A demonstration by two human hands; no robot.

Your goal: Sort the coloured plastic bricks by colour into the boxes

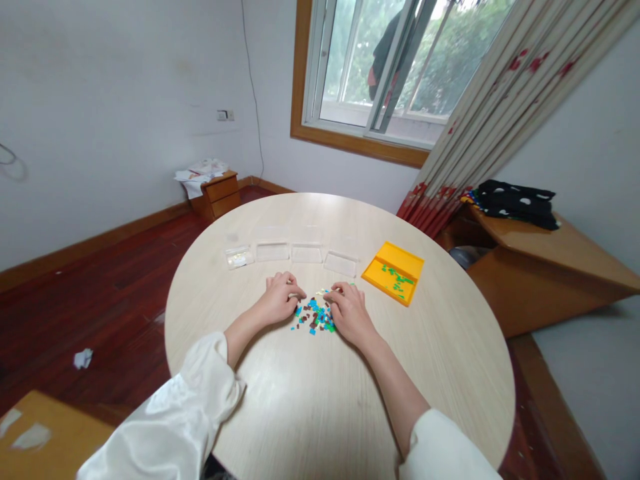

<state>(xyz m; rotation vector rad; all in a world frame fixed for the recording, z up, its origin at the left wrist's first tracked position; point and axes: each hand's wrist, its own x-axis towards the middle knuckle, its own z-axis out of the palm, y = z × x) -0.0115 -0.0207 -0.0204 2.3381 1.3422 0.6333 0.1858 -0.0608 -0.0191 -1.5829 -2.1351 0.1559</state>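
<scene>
A small heap of tiny coloured pieces [315, 315], blue, green, brown and white, lies on the round pale wooden table [310, 400]. My left hand [280, 299] rests at the heap's left edge with its fingers curled in. My right hand [349, 308] sits at the heap's right edge, fingers bent and pinched over the pieces. What either hand holds is too small to make out. Behind the hands stands a row of clear plastic boxes [273, 251]. A yellow tray [393, 272] with green pieces lies to the right.
A small wooden cabinet [218, 192] with papers stands against the far wall. A wooden bench [550, 267] with dark folded cloth is at the right, by a curtain [490, 113]. A crumpled paper [83, 358] lies on the red floor. A person stands outside the window [385, 60].
</scene>
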